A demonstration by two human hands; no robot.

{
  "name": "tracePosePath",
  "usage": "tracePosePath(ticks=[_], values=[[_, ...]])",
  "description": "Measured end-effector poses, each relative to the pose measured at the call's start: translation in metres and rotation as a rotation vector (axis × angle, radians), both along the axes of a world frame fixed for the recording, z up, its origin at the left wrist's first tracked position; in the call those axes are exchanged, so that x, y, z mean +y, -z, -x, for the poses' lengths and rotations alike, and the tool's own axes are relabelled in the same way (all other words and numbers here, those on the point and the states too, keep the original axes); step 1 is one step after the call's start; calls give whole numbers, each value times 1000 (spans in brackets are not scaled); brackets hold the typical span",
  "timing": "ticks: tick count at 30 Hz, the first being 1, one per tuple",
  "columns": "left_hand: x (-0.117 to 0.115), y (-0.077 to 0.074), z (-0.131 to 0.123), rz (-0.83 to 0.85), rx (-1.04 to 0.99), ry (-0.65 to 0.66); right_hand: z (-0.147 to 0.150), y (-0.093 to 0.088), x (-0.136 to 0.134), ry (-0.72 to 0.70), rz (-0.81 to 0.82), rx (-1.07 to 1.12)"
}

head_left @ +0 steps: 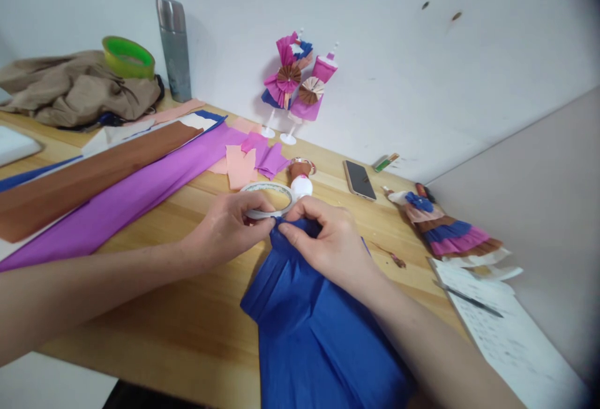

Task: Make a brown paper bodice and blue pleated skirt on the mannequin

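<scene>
A wide piece of blue crepe paper [300,328] with pleats runs from the table's near edge up to my hands. My left hand [229,224] pinches its gathered top end between thumb and forefinger. Close beside it, my right hand [330,237] grips the same end, fingers bent over the paper. Just behind my fingertips lies a roll of white tape [246,189]. A small white round piece [302,186] and a brown piece inside a clear ring [300,169] sit past the tape. My fingers partly hide the paper's tip.
Brown crepe paper [103,174] and purple crepe paper [140,187] stretch along the left. Two small dress stands [288,139] stand by the wall. A phone [359,180], a layered paper dress [450,234] and a notebook with a pen [497,328] lie right. A grey bottle [174,52] stands at back left.
</scene>
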State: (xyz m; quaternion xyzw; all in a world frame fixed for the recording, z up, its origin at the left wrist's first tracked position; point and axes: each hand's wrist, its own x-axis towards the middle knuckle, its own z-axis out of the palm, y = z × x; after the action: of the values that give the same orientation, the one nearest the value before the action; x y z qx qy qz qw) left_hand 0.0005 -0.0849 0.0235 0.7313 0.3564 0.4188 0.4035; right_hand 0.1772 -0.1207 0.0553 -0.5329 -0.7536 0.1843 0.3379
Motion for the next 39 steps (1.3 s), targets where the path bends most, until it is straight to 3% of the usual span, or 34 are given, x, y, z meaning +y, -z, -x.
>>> tracePosePath(ticks=[9,16,24,39], values=[[0,4,1,-2,12,24,-1,0,0,-21,-4,-16],[-1,-2,1,28,-3,9,-4,-4,0,1,-31,-27],[0,-1,1,7,37,-23,0,-1,-3,-120,80,104],[-3,-3,-1,34,-20,4,0,4,3,-42,56,135]])
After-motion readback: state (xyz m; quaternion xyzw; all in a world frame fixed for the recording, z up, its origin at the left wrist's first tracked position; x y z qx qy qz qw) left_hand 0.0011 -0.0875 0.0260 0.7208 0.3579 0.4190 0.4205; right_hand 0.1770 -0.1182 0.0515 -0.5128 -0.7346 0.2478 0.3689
